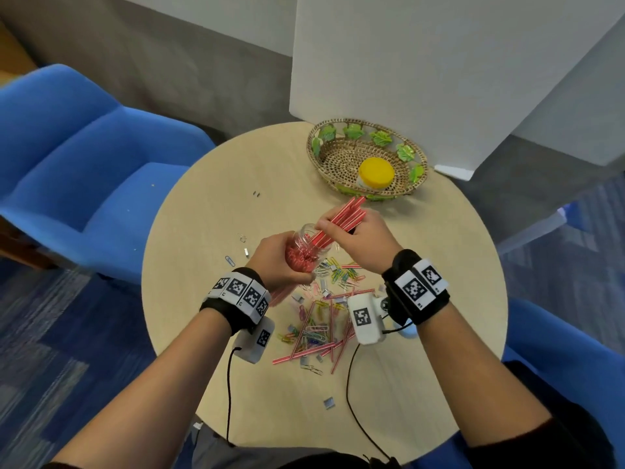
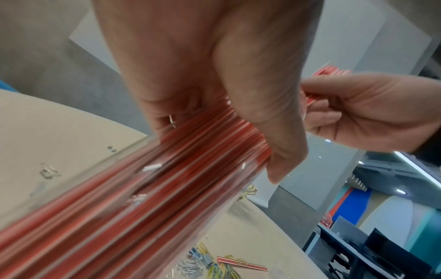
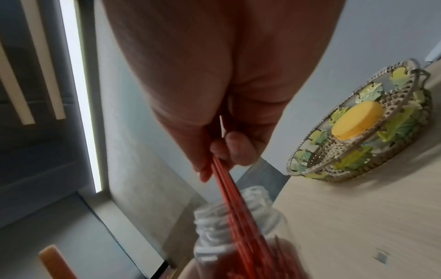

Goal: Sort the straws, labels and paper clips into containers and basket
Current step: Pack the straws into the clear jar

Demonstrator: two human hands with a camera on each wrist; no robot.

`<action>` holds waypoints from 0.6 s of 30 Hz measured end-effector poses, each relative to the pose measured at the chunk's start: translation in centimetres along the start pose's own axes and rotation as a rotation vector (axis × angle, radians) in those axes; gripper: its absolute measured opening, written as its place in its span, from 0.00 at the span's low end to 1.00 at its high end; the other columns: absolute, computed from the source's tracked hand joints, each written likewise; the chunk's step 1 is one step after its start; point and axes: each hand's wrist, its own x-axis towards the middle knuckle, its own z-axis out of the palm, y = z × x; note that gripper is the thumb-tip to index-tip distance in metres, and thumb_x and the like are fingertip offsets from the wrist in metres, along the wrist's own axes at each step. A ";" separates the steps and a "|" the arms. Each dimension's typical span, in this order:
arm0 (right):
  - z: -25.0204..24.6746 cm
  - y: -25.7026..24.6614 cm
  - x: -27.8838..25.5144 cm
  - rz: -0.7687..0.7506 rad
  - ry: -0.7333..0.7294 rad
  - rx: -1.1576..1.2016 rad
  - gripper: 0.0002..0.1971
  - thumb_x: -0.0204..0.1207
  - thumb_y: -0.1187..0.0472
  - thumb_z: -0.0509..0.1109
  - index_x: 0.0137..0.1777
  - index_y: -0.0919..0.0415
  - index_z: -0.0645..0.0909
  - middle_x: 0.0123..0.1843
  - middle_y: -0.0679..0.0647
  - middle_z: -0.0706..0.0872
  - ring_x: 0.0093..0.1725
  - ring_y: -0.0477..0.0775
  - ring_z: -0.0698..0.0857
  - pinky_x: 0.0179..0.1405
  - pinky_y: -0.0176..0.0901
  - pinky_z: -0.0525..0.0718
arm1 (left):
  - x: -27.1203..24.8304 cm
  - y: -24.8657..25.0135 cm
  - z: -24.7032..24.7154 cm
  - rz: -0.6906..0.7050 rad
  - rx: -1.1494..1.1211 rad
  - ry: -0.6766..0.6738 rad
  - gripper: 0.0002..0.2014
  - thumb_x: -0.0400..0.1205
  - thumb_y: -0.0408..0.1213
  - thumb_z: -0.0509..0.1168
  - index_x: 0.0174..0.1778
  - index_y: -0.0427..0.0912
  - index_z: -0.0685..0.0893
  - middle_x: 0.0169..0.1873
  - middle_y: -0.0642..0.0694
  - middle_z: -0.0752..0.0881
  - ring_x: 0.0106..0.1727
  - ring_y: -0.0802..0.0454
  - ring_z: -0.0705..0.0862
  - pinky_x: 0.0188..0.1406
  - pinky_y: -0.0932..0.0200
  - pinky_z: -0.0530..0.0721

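My left hand [image 1: 282, 262] grips a clear plastic jar [image 1: 306, 247] tilted over the round table, full of red-and-white striped straws [image 2: 148, 188]. My right hand [image 1: 355, 236] pinches a bundle of the same straws [image 1: 341, 216], whose lower ends enter the jar's open mouth [image 3: 235, 205]. Loose straws, coloured paper clips [image 1: 338, 274] and small grey labels [image 1: 328, 402] lie scattered on the table below my hands. A woven basket [image 1: 338, 160] with green leaf trim stands at the back and holds a yellow-lidded container [image 1: 376, 172].
The round beige table [image 1: 209, 231] has a few stray clips on its left half. Blue chairs [image 1: 84, 157] stand to the left and at the near right. White panels [image 1: 439, 62] rise behind the basket. Cables hang from my wrist cameras.
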 end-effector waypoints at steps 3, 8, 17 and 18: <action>0.4 -1.1 0.3 -0.013 0.003 -0.021 0.04 0.78 0.60 0.75 0.46 0.60 0.89 0.34 0.38 0.88 0.35 0.36 0.85 0.39 0.32 0.80 | -0.1 0.3 0.1 0.028 0.041 0.004 0.29 0.61 0.41 0.86 0.57 0.42 0.86 0.46 0.50 0.91 0.47 0.53 0.89 0.54 0.46 0.89; 1.0 -1.6 0.4 -0.188 -0.027 -0.238 0.05 0.78 0.59 0.75 0.47 0.60 0.90 0.43 0.50 0.90 0.44 0.46 0.87 0.49 0.43 0.85 | -0.5 -0.1 -0.5 0.033 -0.008 -0.009 0.32 0.61 0.44 0.87 0.60 0.43 0.85 0.48 0.52 0.91 0.49 0.55 0.90 0.55 0.46 0.89; 1.7 -3.6 0.0 -0.240 -0.012 -0.314 0.06 0.79 0.60 0.75 0.49 0.62 0.91 0.43 0.51 0.90 0.43 0.47 0.87 0.49 0.46 0.86 | -1.8 0.1 -1.6 0.089 -0.092 0.049 0.34 0.62 0.38 0.87 0.63 0.42 0.84 0.50 0.50 0.90 0.51 0.55 0.89 0.54 0.55 0.89; 2.0 -3.6 -0.1 -0.284 -0.004 -0.323 0.07 0.79 0.59 0.74 0.49 0.62 0.90 0.44 0.53 0.90 0.44 0.48 0.87 0.50 0.45 0.86 | -1.9 0.0 -1.8 0.092 -0.114 0.052 0.33 0.62 0.36 0.87 0.63 0.41 0.83 0.50 0.49 0.90 0.51 0.55 0.89 0.53 0.57 0.89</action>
